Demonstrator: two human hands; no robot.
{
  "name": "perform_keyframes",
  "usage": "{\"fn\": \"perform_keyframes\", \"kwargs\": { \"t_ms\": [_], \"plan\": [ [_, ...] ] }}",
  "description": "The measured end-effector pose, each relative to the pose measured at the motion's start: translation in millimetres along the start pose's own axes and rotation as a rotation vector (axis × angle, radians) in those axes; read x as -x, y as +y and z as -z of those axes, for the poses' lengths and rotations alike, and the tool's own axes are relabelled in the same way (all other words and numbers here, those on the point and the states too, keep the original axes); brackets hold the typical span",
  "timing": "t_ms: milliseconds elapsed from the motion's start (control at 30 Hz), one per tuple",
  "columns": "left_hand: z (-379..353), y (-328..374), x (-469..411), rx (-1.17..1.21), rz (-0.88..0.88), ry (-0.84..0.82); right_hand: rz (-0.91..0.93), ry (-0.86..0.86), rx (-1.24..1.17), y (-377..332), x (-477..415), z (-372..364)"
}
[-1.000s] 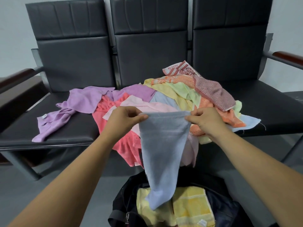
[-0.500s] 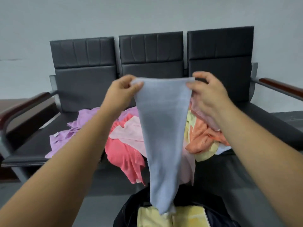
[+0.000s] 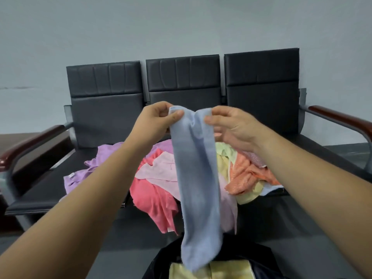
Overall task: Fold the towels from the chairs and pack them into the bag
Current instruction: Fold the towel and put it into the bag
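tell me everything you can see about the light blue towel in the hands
The light blue towel is soft, plain, terry-like cloth, hanging as a long narrow strip with a lengthwise crease. The left hand and right hand pinch its top corners close together. Its lower end dangles over the dark bag, in front of the yellow towel inside.

a waiting room or office: joined black padded chairs [image 3: 181, 93] with wooden armrests [image 3: 340, 119], bare grey wall [image 3: 181, 27].

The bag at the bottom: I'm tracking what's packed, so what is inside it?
A yellow towel lies inside the dark bag. The blue towel, pinched by the left hand and right hand, hangs over part of it; anything beneath is hidden.
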State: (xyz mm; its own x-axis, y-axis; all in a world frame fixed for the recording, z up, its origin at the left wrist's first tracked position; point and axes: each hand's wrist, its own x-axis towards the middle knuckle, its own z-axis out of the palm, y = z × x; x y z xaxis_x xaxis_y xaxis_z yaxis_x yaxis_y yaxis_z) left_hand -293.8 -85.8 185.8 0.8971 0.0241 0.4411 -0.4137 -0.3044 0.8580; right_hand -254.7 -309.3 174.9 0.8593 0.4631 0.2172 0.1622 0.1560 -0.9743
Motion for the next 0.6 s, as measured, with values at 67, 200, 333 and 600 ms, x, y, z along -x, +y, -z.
{"fn": "perform_keyframes", "kwargs": {
  "t_ms": [67, 200, 333, 600],
  "plan": [
    [-6, 2, 1, -0.028, -0.021, -0.015, -0.046, -0.028, 0.168, 6, 1, -15],
    [-5, -19, 2, 0.116, 0.062, -0.007, -0.009, 0.121, 0.075, 11, -7, -23],
    [-8, -63, 27, 0.046, 0.299, -0.439, 0.029, 0.178, -0.21, 3, -20, -15],
    [-20, -130, 58, 0.361, 0.509, -0.5, -0.154, 0.363, -0.125, 40, -41, 16]
  ]
}}
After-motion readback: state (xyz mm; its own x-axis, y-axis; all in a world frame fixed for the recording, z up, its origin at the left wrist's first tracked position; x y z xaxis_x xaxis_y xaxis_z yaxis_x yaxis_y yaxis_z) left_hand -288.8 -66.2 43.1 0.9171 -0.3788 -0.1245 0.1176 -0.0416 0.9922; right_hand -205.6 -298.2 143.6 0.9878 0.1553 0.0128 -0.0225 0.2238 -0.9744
